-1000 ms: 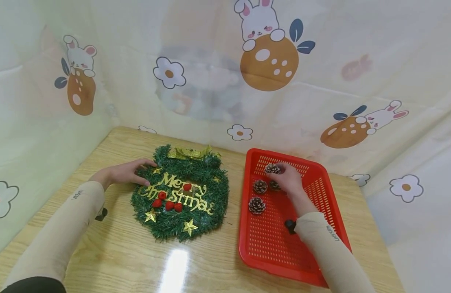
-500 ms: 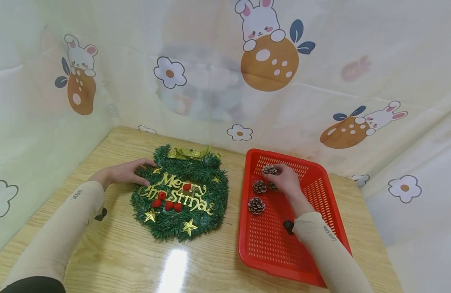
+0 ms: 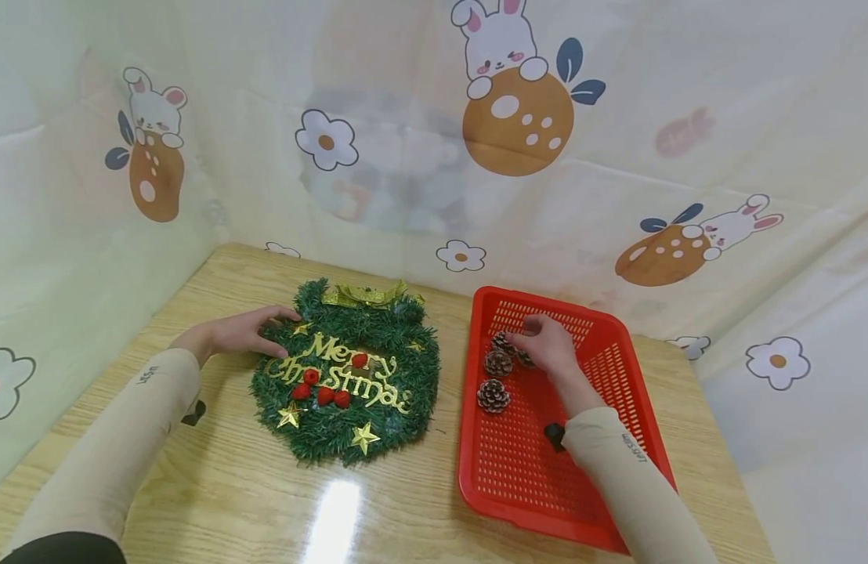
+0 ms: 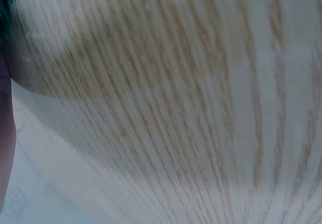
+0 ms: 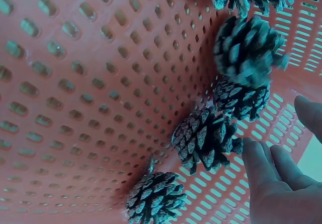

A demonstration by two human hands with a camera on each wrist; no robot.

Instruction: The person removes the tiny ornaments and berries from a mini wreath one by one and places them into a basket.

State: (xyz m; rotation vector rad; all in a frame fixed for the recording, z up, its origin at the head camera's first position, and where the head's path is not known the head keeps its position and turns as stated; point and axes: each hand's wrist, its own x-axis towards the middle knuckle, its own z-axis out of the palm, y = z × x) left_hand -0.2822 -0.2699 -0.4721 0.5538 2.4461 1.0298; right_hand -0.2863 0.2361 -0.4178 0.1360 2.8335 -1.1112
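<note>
Red plastic formed the basket (image 3: 518,486) on the right of the tabletop (image 3: 222,493), with pine cones (image 3: 498,362) clustered inside it along the left, toward the far end. Down among them hung the right hand (image 3: 547,345), its thumb and fingers spread apart with nothing gripped; the right wrist view put the fingertips against one cone (image 5: 205,139) or just beside it, the contact being hard to tell. Another cone (image 5: 249,50) looked blurred and overlapped its neighbour. At the wreath's (image 3: 349,323) left edge rested the left hand (image 3: 247,330), thumb and fingers parted and seemingly not clamped on the greenery. Good handling here probably called for a light pinch across a cone's broadest scales, since those rough tips seemed apt to snag on others so close by. Working low over the basket floor would likely have limited rolling, with the fingers clear of neighbouring cones. Light pressure from the left hand was best, lest the gold letters (image 3: 324,345) bend.
</note>
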